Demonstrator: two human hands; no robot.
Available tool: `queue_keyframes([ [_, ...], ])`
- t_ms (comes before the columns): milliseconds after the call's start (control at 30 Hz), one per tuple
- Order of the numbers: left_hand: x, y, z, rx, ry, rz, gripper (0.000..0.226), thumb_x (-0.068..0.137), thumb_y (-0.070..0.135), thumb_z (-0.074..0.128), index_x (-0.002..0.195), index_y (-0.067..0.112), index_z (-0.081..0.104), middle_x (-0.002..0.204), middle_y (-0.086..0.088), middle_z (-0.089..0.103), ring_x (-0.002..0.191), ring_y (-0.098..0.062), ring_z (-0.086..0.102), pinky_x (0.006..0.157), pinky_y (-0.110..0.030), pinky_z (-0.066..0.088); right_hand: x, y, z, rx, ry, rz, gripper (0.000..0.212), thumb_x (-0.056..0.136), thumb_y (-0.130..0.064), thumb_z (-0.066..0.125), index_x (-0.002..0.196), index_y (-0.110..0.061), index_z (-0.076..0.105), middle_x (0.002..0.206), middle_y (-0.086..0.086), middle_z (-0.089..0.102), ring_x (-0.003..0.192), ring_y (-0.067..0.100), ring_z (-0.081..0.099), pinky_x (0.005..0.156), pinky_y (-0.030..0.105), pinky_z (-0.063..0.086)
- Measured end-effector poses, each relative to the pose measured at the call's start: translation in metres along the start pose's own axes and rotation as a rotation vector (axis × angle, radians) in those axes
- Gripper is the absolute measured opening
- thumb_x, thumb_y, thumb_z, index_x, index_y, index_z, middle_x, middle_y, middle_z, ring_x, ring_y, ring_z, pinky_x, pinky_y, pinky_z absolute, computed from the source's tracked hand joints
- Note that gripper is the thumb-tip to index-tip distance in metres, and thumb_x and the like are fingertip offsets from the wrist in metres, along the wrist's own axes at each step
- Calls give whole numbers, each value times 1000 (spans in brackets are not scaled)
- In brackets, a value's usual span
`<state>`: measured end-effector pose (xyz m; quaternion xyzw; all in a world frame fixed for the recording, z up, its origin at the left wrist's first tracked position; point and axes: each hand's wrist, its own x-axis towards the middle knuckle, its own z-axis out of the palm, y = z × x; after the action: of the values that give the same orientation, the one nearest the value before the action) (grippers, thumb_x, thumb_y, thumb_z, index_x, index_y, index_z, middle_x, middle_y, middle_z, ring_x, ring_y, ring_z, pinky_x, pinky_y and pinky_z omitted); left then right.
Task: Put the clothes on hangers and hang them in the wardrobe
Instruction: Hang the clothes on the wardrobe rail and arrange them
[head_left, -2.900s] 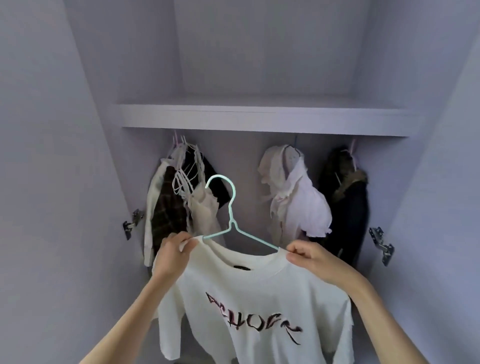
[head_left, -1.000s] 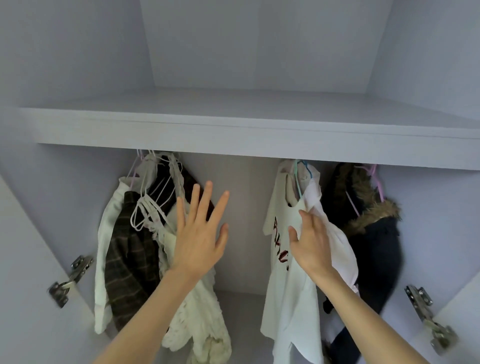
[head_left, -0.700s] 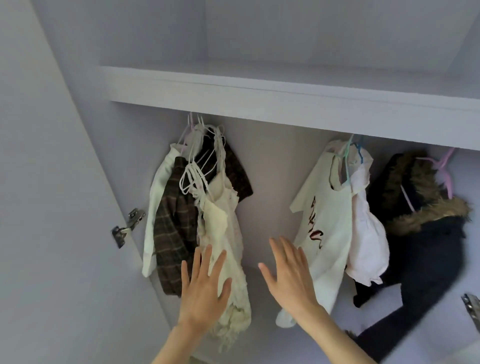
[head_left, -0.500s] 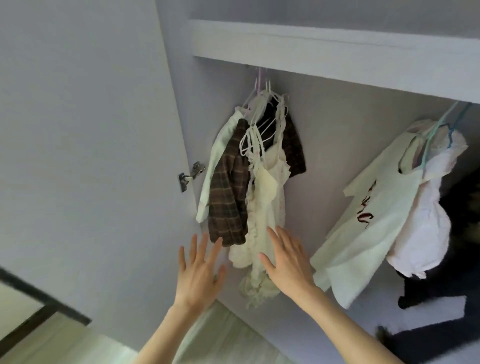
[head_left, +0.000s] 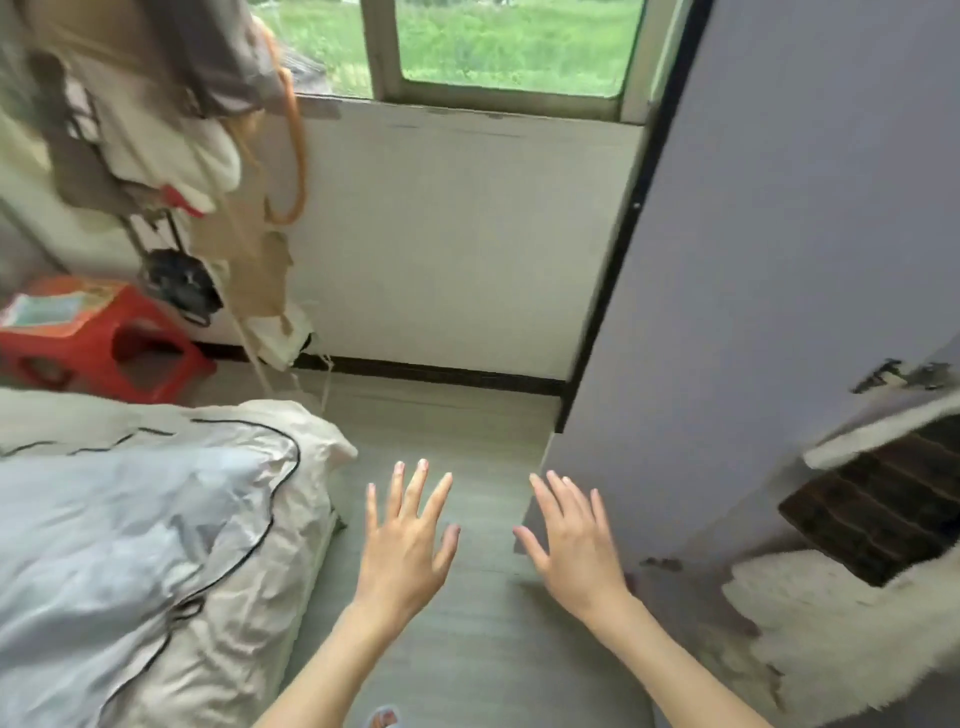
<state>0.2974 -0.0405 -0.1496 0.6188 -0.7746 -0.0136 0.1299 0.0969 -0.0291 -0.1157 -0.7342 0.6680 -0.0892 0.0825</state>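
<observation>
Both hands out front over the grey floor (head_left: 467, 649), fingers spread, each grip wide and holding nothing: left hand (head_left: 405, 540), right hand (head_left: 576, 545) just beside the open wardrobe door (head_left: 769, 260). At the right edge, a plaid garment (head_left: 878, 509) and a white fluffy one (head_left: 831, 623) hang. The bed (head_left: 145, 535) lies left, a red stool (head_left: 104, 343) beyond.

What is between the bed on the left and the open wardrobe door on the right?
In the head view, bare grey floor separates the bed from the wardrobe door. Above it, the left hand and right hand hover open and empty.
</observation>
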Motion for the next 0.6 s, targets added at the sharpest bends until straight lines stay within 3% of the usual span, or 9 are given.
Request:
queue_keyframes([
  [167, -52, -110, -32, 33, 70, -331, 55, 81, 45, 38, 131, 22, 44, 138, -13, 47, 131, -30, 28, 105, -51, 16, 40, -112, 19, 63, -11, -229, 60, 83, -49, 39, 125, -10, 56, 123, 12, 61, 115, 29, 58, 96, 50, 40],
  [300, -105, -190, -51, 80, 55, -524, 55, 79, 44, 38, 129, 22, 45, 133, -12, 53, 128, -30, 30, 103, -54, 31, 51, -206, 50, 121, -92, -358, 61, 84, -49, 36, 126, -9, 55, 124, 13, 60, 116, 31, 56, 98, 51, 37],
  [500, -177, -292, -73, 133, -16, -779, 54, 82, 45, 35, 128, 21, 51, 136, -12, 49, 129, -34, 39, 105, -50, 20, 59, -335, 101, 183, -182, -577, 69, 84, -56, 26, 138, -16, 43, 139, 8, 47, 131, 26, 41, 110, 43, 20],
  [600, -217, -319, -79, 124, -6, -891, 54, 82, 43, 36, 127, 18, 55, 136, -14, 49, 130, -33, 35, 102, -47, 15, 56, -387, 124, 176, -252, -691, 65, 85, -53, 31, 135, -15, 47, 133, 9, 53, 125, 27, 48, 105, 47, 31],
])
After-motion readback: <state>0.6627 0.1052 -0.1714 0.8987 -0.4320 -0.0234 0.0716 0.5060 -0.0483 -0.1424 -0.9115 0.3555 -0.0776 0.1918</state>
